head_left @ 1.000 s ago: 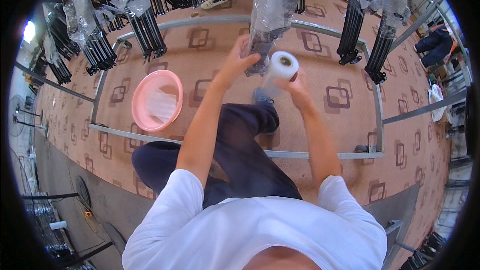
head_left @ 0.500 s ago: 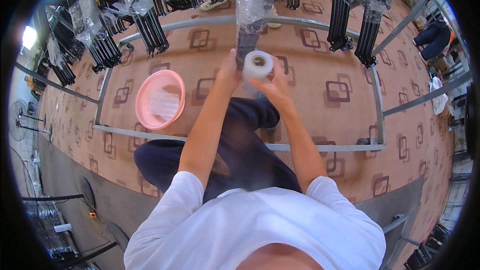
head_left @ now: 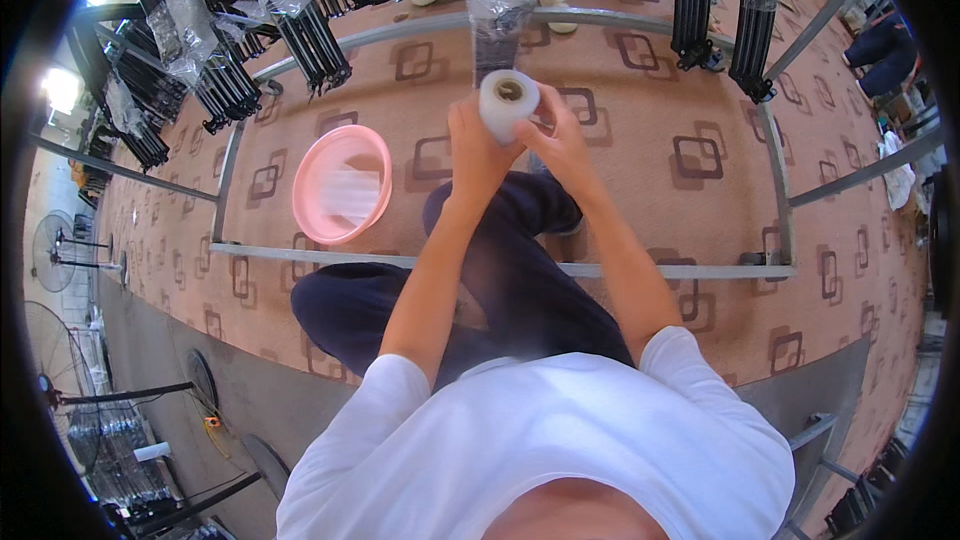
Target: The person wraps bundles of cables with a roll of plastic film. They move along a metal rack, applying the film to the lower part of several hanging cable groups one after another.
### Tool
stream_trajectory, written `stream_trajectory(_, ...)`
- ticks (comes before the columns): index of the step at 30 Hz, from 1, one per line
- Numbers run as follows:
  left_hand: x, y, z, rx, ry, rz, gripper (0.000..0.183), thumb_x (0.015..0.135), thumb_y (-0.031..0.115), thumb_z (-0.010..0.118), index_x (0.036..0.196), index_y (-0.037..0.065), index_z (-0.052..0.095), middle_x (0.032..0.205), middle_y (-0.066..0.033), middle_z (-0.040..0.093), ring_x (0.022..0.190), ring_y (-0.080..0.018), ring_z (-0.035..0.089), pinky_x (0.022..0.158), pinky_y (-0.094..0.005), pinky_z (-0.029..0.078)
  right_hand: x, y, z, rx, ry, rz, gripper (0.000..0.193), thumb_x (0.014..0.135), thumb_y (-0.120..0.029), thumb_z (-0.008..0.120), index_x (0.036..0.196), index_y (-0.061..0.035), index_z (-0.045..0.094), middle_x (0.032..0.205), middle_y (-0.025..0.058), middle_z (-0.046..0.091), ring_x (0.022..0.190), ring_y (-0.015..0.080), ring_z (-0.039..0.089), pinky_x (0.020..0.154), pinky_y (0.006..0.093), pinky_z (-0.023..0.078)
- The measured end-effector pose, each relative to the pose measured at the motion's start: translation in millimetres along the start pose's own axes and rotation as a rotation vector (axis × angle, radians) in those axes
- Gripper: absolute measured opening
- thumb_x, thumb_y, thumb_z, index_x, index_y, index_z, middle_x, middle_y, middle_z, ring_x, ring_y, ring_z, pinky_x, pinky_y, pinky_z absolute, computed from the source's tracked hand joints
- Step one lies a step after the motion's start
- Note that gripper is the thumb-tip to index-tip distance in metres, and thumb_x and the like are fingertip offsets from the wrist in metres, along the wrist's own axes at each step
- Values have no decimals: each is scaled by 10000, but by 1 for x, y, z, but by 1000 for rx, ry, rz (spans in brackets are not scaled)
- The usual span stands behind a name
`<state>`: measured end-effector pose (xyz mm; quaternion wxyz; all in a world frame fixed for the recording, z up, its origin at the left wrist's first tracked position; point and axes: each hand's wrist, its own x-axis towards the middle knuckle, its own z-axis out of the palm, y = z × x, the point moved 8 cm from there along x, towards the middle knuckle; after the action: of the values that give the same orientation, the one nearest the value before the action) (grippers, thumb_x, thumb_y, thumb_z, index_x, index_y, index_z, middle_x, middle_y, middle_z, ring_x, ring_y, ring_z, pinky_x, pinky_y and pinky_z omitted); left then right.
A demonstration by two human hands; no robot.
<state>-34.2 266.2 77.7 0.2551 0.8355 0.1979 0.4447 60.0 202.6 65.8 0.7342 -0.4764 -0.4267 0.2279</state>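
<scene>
A roll of clear stretch film (head_left: 510,92), its cardboard core facing up, sits between my two hands. My right hand (head_left: 562,145) curls round the roll's right side, thumb across its front. My left hand (head_left: 482,152) is closed just below and left of the roll; its fingers are partly hidden, and what they grip does not show clearly. Right behind the roll hangs a long bundle wrapped in clear film (head_left: 500,0), its lower end covered by the roll and my hands.
Black metal tube bundles (head_left: 318,50), partly film-wrapped, hang at the left, and more (head_left: 752,55) at the right. A grey metal frame (head_left: 300,254) surrounds my legs near the patterned floor. A pink basin (head_left: 312,225) with white sheets lies left. Fans (head_left: 60,250) stand far left.
My left hand has shifted from the hanging bundle's left edge to right beneath the roll. The roll has turned slightly in my right hand. The whole view has shifted a little.
</scene>
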Motion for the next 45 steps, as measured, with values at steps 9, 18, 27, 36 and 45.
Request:
stream_trajectory(9, -14, -36, -17, -278, 136, -390, 604, 570, 155, 743, 1062, -8, 431, 963, -175, 551, 878, -248, 563, 733, -323, 433, 59, 35, 3, -68, -429, 84, 851, 666, -132, 672, 1335, -62, 150, 1257, 90, 349, 1156, 182, 340, 935, 298, 290)
stream_trajectory(18, -23, -43, -29, -423, 176, -449, 565, 583, 107, 734, 1043, -28, 435, 934, -124, 546, 836, -181, 550, 707, -301, 444, 63, 40, 36, 179, -447, 104, 860, 631, -119, 709, 1302, -59, 175, 1283, 91, 286, 1213, 191, 248, 961, 316, 274)
stream_trajectory(27, -24, -53, -25, -528, 93, -492, 543, 605, 66, 726, 1054, -20, 433, 963, -100, 522, 847, -158, 532, 739, -281, 439, 71, 39, 40, -35, -310, 43, 751, 658, -122, 691, 1250, -24, 238, 1197, 111, 379, 1166, 175, 309, 929, 285, 306)
stream_trajectory(36, -31, -43, -11, -753, 126, -540, 504, 638, 75, 703, 1055, -52, 453, 951, -102, 541, 860, -163, 537, 756, -284, 435, 61, 38, 31, -26, 0, -25, 713, 681, -302, 634, 1214, -2, 266, 1135, 139, 422, 1060, 218, 412, 899, 316, 312)
stream_trajectory(45, -74, 12, -22, -2491, -252, -741, 619, 625, 277, 702, 1061, -32, 389, 906, -99, 424, 775, -227, 456, 581, -342, 439, 75, 39, 31, -165, 208, -247, 611, 627, -307, 739, 1040, 3, 414, 830, 75, 588, 763, 145, 564, 665, 265, 451)
